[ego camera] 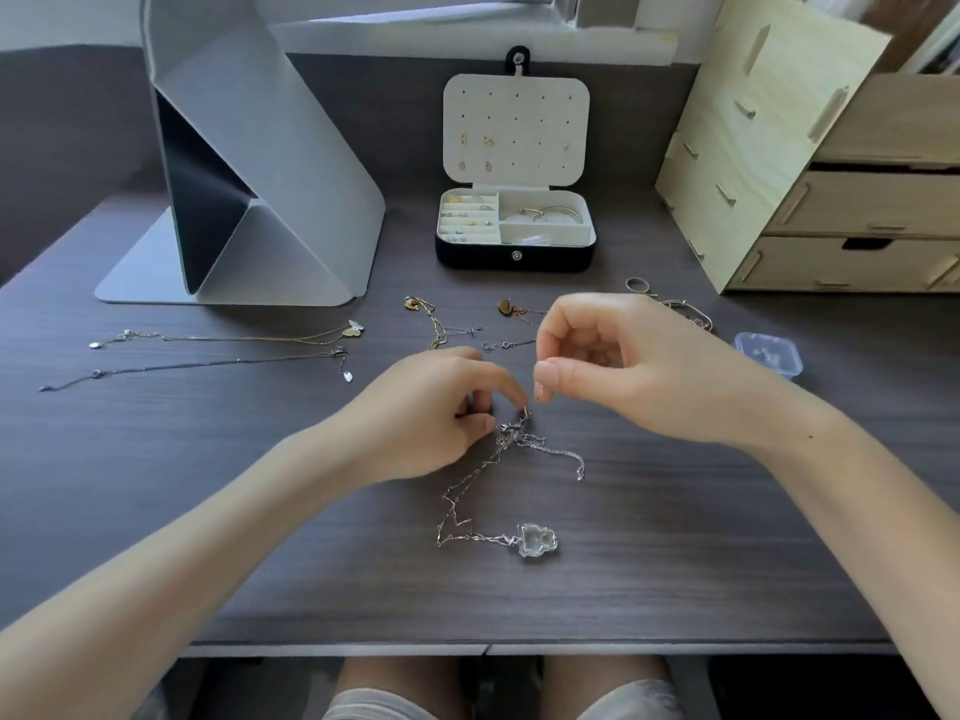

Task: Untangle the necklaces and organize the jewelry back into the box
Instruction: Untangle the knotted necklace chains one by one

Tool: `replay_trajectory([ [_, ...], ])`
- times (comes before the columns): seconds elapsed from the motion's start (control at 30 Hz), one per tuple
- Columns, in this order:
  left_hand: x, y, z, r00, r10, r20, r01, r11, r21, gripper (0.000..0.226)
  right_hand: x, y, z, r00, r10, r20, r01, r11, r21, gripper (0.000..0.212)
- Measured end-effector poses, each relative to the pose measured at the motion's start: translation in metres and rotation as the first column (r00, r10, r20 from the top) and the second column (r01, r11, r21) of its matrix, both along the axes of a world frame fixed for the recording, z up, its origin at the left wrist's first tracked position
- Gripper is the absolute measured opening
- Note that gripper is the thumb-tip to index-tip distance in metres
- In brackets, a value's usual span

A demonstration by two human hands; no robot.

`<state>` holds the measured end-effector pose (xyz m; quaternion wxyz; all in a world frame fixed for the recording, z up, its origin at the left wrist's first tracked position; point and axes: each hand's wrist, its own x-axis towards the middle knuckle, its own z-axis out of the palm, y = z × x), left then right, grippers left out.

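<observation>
A knot of thin silver chains (pixel 514 436) lies mid-table, one chain trailing down to a clear bear-shaped pendant (pixel 537 540). My left hand (pixel 441 407) pinches the knot at its top with thumb and forefinger. My right hand (pixel 608 356) hovers just right of it, thumb and forefinger pinched together above the knot; whether a strand is between them is too fine to tell. The open jewelry box (pixel 515 252) stands at the back centre, earrings on its lid, rings and bangles in its compartments.
Two straightened necklaces (pixel 223 337) (pixel 197 365) lie at left. Gold pieces (pixel 436 317) and a heart pendant (pixel 506 307) sit behind my hands. Rings and a bracelet (pixel 675 304) and a small clear plastic case (pixel 769 353) lie right. A grey stand (pixel 260 200) stands at the back left and wooden drawers (pixel 831 200) at the back right.
</observation>
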<state>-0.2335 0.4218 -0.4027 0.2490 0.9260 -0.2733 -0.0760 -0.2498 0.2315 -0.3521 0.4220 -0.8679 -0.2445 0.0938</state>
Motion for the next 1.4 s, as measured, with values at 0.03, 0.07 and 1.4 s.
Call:
replay_trajectory([
  [0.03,0.001,-0.001,0.000,1.000,-0.018,0.010,0.018,1.000,0.018,0.026,-0.003,-0.003,0.000,1.000,0.019,-0.005,-0.020,1.000,-0.020,0.010],
  [0.07,0.002,-0.002,0.001,0.999,-0.036,0.011,0.035,0.999,0.023,0.023,-0.005,-0.006,-0.001,0.999,0.036,-0.007,-0.037,0.999,-0.039,0.011],
  [1.4,-0.001,-0.009,0.015,0.634,-0.187,-0.751,-0.522,0.613,-0.593,0.020,-0.019,-0.035,-0.032,0.975,-0.199,-0.096,0.209,0.971,0.113,0.014],
])
